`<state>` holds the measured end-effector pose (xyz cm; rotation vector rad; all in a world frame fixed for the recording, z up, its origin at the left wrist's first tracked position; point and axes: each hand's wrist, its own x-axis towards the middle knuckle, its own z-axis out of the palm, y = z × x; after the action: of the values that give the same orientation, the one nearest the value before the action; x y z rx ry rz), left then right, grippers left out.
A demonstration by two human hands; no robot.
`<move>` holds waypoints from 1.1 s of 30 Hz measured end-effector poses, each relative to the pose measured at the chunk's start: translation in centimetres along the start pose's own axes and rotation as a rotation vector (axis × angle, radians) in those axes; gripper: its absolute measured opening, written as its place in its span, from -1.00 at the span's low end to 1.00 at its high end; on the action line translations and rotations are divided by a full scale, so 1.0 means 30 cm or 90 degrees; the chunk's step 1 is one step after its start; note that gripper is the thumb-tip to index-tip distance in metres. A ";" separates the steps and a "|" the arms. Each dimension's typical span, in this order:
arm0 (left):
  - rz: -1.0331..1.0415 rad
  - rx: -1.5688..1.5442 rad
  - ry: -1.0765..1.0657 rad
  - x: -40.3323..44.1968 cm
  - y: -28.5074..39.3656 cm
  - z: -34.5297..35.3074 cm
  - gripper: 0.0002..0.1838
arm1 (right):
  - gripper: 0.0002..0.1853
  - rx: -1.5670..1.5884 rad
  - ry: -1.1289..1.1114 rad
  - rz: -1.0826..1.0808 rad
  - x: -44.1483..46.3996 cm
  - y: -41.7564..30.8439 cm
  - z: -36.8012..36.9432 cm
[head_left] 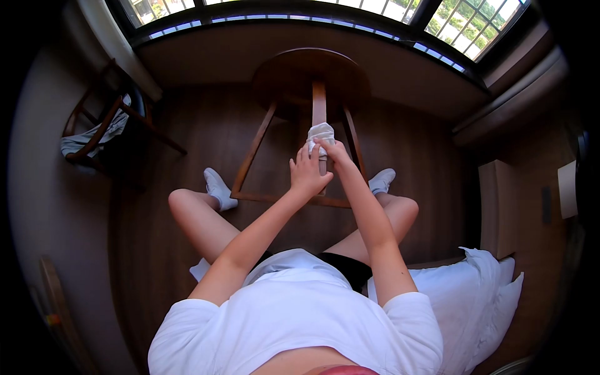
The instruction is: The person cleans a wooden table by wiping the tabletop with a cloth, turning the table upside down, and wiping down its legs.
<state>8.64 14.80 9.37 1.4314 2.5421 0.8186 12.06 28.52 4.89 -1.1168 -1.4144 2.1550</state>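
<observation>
A round wooden table point(275, 72) lies tipped over, its top away from me and its legs pointing toward me. A white cloth point(321, 131) is wrapped around its middle wooden leg point(319, 103). My right hand point(336, 154) is closed on the near end of the cloth, pressing it against the leg. Just left of it, my left hand point(306, 175) lies at the leg below the cloth, fingers spread and thumb across the leg. Its fingertips are near the cloth's lower edge. The underside of both palms is hidden.
My legs are spread on either side of the table's wooden crossbar point(250, 197). A wooden chair point(103, 125) with draped fabric stands at the left. White pillows point(462, 300) lie at my right. A barred window point(462, 28) and a low wall point(206, 53) are beyond the table.
</observation>
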 end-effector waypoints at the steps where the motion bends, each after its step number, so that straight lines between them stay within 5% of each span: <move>1: -0.013 0.004 -0.007 0.000 -0.005 -0.007 -0.13 | -0.61 -0.022 0.009 -0.007 0.005 -0.006 0.011; 19: -0.050 -0.033 0.019 -0.010 -0.076 -0.015 -0.12 | -0.61 -0.006 -0.055 0.039 -0.191 -0.016 0.070; 33: -0.050 -0.036 0.038 -0.009 -0.086 -0.021 -0.12 | -0.65 0.022 0.016 -0.033 -0.001 0.019 0.087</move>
<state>6.60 13.28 8.56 1.3013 2.5771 0.9263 10.17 26.61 4.91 -1.0793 -1.3749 2.1146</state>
